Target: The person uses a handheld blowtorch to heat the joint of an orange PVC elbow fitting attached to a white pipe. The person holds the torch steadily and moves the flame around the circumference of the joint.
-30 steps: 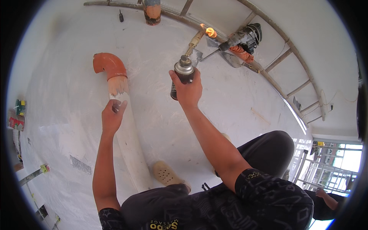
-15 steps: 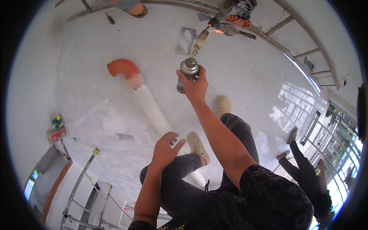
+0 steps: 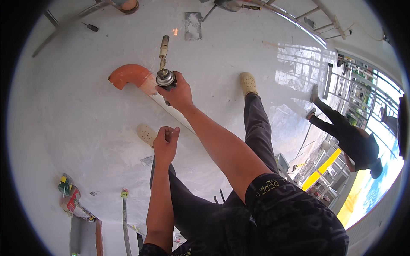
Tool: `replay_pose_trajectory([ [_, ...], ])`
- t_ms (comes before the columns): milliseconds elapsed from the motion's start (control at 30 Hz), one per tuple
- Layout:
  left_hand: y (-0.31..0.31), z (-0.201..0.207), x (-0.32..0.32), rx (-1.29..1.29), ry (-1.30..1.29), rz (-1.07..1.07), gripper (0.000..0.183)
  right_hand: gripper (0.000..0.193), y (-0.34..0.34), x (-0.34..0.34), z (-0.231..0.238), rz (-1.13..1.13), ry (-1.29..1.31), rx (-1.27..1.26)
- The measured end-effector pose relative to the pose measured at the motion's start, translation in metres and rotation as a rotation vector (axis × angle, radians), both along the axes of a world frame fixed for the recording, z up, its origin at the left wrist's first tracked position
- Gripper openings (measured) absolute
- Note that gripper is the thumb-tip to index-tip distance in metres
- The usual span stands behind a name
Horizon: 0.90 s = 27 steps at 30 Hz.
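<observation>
My right hand is wrapped round the canister of a gas torch. The torch's nozzle points away from me, and a small orange flame shows just past its tip. Beneath the canister lies a white pipe with an orange elbow on its far end; the torch hides part of the joint. My left hand hovers nearer to me, left of the pipe and apart from it, its fingers curled in with nothing visible in them.
My feet in beige clogs stand on either side of the pipe. A screwdriver lies far left, a trowel and a ladder at the far edge. Cans sit at left. Another person is at right, by railings.
The torch has come left and nearer the orange elbow in my right hand. My left foot has stepped to the pipe's left, and my left hand's fingers have curled in. The view has shifted.
</observation>
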<state>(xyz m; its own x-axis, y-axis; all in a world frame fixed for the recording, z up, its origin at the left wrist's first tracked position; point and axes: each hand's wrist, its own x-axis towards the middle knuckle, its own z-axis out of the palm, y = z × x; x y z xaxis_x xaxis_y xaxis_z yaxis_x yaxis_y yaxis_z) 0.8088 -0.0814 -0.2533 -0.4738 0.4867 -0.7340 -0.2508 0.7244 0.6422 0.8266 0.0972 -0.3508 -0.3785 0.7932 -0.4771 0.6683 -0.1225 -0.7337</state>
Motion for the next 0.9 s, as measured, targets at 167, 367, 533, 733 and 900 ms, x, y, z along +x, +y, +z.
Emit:
replay_pose_trajectory([
  [167, -0.083, -0.009, -0.129, -0.19, 0.132, 0.147, 0.043, 0.079, -0.081, -0.038, -0.021, -0.12, -0.022, -0.157],
  [367, -0.108, 0.004, -0.158, -0.121, 0.028, 0.278, 0.046, 0.08, -0.143, -0.075, -0.051, -0.203, -0.073, -0.142],
  [533, -0.08, -0.013, -0.158, 0.018, 0.029, 0.261, 0.048, 0.062, -0.18, -0.101, -0.123, -0.192, 0.023, -0.118],
  [733, -0.08, -0.01, -0.131, 0.127, 0.22, -0.573, 0.043, 0.062, -0.213, -0.092, -0.171, -0.235, 0.084, -0.11],
  [900, -0.085, -0.015, -0.113, 0.227, 0.468, -0.824, 0.04, 0.061, -0.221, -0.078, -0.154, -0.239, 0.02, -0.184],
])
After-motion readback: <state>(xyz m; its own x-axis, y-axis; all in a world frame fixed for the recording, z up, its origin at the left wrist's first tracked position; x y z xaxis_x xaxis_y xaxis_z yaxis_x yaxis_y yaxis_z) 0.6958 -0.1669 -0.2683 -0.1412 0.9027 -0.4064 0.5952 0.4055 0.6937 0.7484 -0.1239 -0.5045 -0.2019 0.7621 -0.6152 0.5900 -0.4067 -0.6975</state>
